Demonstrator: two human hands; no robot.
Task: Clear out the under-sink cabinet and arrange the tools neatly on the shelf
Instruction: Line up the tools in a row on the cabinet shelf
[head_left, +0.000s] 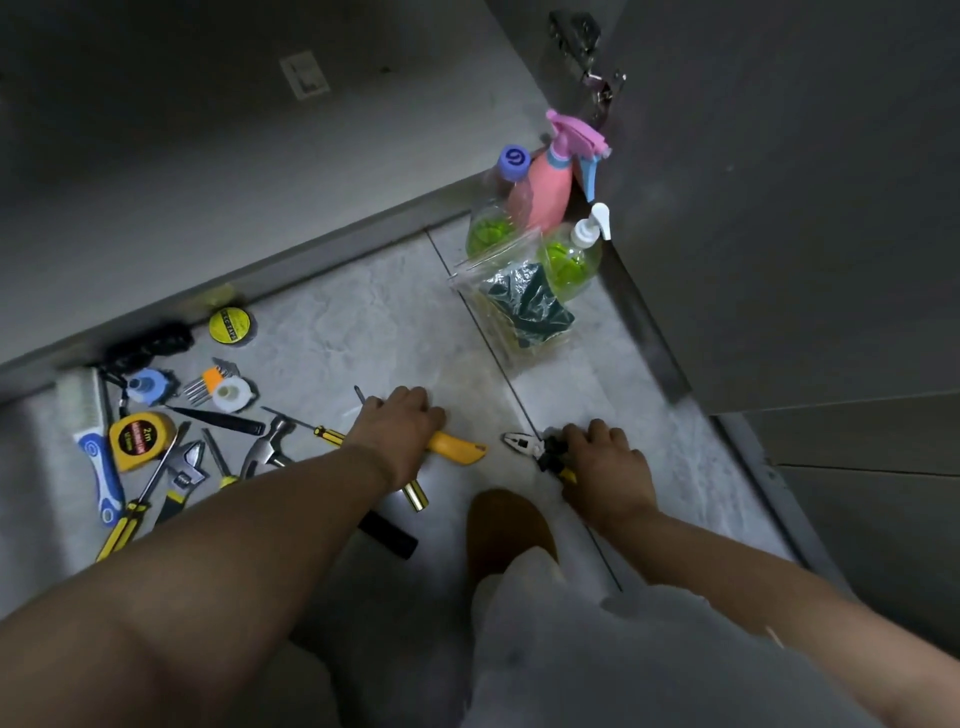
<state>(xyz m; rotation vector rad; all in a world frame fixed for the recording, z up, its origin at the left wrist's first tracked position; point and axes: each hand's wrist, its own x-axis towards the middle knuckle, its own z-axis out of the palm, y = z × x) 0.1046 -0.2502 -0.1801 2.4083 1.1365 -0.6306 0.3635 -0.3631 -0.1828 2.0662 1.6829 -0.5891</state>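
Observation:
Tools lie spread over the grey tiled floor (363, 332). My left hand (397, 431) grips a yellow-handled tool (460, 448) in the middle, and a thin metal tip sticks out behind its fingers. To the right, my right hand (605, 465) holds the black-and-yellow handles of pliers (524, 442), whose jaws point left. On the left lie a yellow tape measure (139, 440), an adjustable wrench (183, 475), a hammer (267, 449), screwdrivers (132, 512), hex keys (208, 382) and yellow tape (229, 325).
A pink spray bottle (548, 179), two green liquid bottles (569, 262) and a clear bag of sponges (524, 306) stand by the grey cabinet door (779, 208) on the right. A skirting board (311, 249) runs along the back. A brush (96, 447) lies far left, my knee (506, 530) below.

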